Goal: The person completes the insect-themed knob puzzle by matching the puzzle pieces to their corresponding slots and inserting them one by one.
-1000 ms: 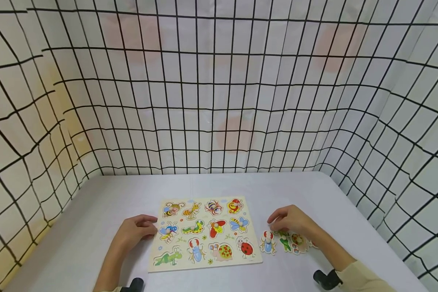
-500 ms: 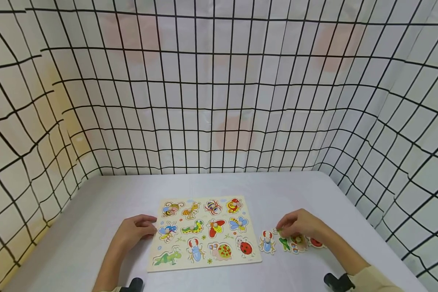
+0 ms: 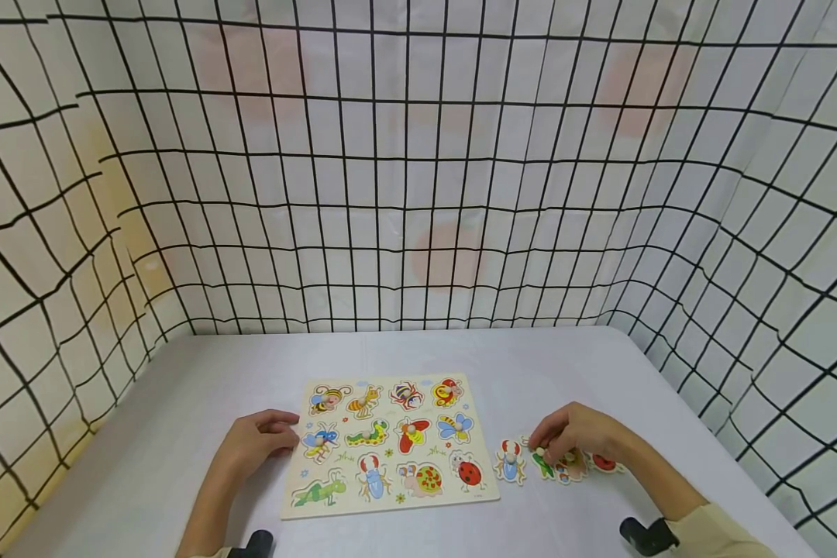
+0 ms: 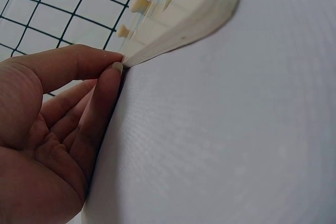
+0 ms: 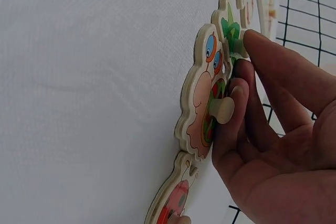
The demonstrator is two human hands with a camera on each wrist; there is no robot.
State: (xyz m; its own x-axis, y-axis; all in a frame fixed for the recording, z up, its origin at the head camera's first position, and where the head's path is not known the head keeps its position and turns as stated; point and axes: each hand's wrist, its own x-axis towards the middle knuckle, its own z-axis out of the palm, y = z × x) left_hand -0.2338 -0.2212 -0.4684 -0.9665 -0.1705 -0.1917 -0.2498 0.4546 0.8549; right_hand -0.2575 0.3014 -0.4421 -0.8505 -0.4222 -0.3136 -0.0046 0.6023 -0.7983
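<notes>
A wooden insect puzzle board (image 3: 427,449) lies on the white table. My left hand (image 3: 253,443) is at its left edge, thumb and a finger pinching the rim in the left wrist view. To the board's right, my right hand (image 3: 577,438) reaches over loose knobbed pieces. Its thumb and fingertips pinch the knob of a green grasshopper piece (image 5: 231,32), which stays flat among the others. Right beside it is a snail puzzle piece (image 5: 202,98), under the curled fingers. A ladybug puzzle piece (image 5: 176,203) lies closer to the wrist, and a blue beetle puzzle piece (image 3: 511,463) next to the board.
Knobbed pieces such as the caterpillar (image 3: 368,434) sit in the board's upper two rows. Its bottom row shows flat pictures, among them a ladybug picture (image 3: 470,473). A white wall with a black grid (image 3: 390,186) encloses the table on the back and sides.
My right hand has moved right and down from beside the beetle piece onto the grasshopper piece, and its fingertips now meet the knob. My left hand has stayed at the board.
</notes>
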